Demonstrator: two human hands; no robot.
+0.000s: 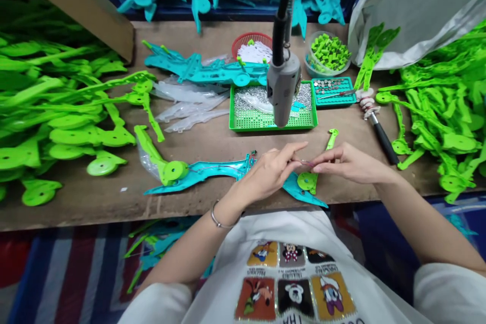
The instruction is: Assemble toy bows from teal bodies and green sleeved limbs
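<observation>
Blue plastic forms the long curved body [218, 168] that I see lying on the brown bench [212, 211] just before the person, reaching from left of the hands to beneath and past them. At its left end a green arm [150, 149] with a round disc rests over it, with clear film about its outer edge; toward its right end I note a second green arm [308, 181], pointing away from the person.

Above that right portion both hands meet, fingertips nearly touching. I record the right hand [343, 163] as pinching a thin reddish wire [307, 163] between thumb and forefinger. On the left hand [270, 168] the thumb and forefinger come close to the same strand, forefinger extended; I cannot tell whether they grip it.

Beyond the hands hangs a grey electric screwdriver [284, 88], in front of a green tray [246, 124] containing small silvery parts. Right of this tray I list a teal tray [336, 103] with round metallic pieces and, farther right, a black-handled tool [383, 139] on the bench. Green plastic parts are heaped at both sides: left pile [68, 121] and right pile [436, 116].
</observation>
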